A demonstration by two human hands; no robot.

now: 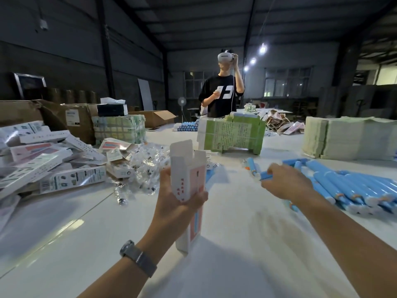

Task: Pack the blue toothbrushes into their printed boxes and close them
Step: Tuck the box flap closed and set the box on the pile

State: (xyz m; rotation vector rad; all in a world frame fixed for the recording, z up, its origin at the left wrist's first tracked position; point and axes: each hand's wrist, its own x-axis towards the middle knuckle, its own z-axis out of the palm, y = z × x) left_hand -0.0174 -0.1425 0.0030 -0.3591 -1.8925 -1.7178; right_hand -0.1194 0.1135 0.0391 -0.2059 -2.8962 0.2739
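Left hand, watch on wrist, grips an upright box, top flaps open, above bare mid-tabletop. Right hand, apart to its right, pinches a blue toothbrush. Toothbrush pile along the right edge. Loose boxes heaped at the left edge. Open white surface between.

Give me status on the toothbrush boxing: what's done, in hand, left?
Done: a heap of printed boxes lies at left; whether they are filled cannot be told. In hand: the left hand holds an open box upright, flaps up; the right hand grips a blue toothbrush. Left: a big pile of blue toothbrushes at right.
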